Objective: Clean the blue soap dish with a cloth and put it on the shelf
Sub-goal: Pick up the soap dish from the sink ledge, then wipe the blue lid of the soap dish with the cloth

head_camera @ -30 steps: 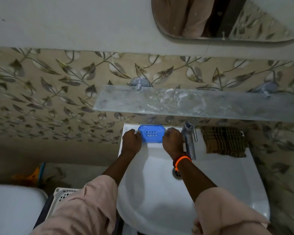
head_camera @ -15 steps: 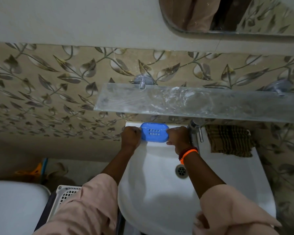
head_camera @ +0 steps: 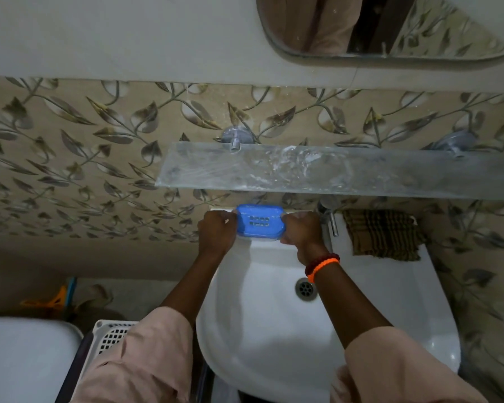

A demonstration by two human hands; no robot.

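Observation:
The blue soap dish (head_camera: 259, 221), oval with a block of small drain holes, is held over the back rim of the white sink (head_camera: 390, 301). My left hand (head_camera: 217, 231) grips its left end and my right hand (head_camera: 301, 229) grips its right end. A dark checked cloth (head_camera: 386, 235) lies on the sink's back right corner, apart from both hands. The glass shelf (head_camera: 332, 175) juts from the wall just above the dish and carries nothing.
A chrome tap (head_camera: 329, 213) stands right beside my right hand. A mirror (head_camera: 390, 27) hangs above the shelf. A white perforated basket (head_camera: 111, 335) and a white toilet (head_camera: 24, 362) sit at lower left.
Both hands have closed on the soap dish's ends and raised it slightly toward the shelf. The view has shifted a little, revealing the sink drain.

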